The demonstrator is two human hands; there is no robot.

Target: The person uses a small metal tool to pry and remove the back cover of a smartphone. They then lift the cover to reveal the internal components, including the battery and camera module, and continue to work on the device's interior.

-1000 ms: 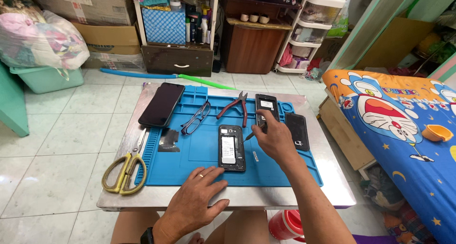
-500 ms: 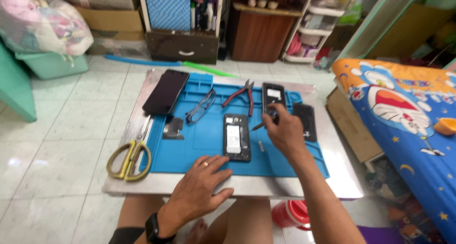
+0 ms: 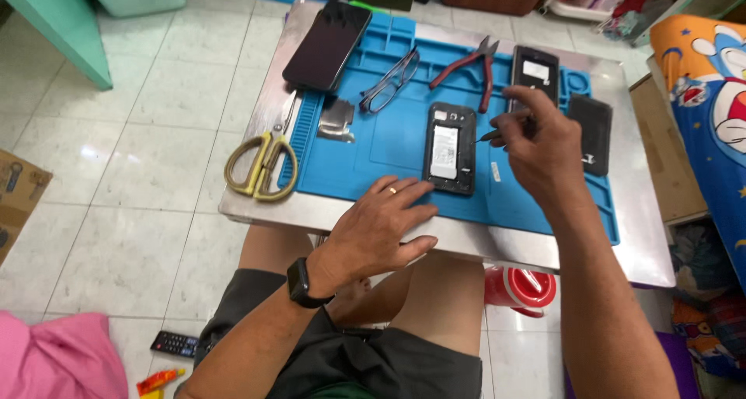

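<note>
The opened black phone with its back cover off (image 3: 449,148) lies on the blue silicone work mat (image 3: 388,135), just beyond the fingertips of the left hand (image 3: 378,229) and just left of the right hand (image 3: 542,144). The right hand has its fingers closed in a pinch around a thin dark tool (image 3: 489,135) whose tip points at the phone's right edge, close to it; whether the tip touches cannot be told.

The likeliest trouble, as I judge it, is a slip: the tool is slim and held only at the fingertips, and the phone is not clamped, so a sideways push could skate it across the mat or let the tip skid onto the pale battery. Any small loose part near the right hand could roll off the steel counter (image 3: 645,251).

The left hand lies flat, fingers spread and open, holding nothing, palm on the counter's near edge with the fingertips reaching onto the mat. The right wrist is raised and bent, forearm coming in from the near right.

Beyond the right hand lie a second opened black phone (image 3: 535,71), red-handled pliers (image 3: 466,66) and a black back cover (image 3: 592,131); far left of the left hand, yellow-handled scissors (image 3: 260,164).
</note>
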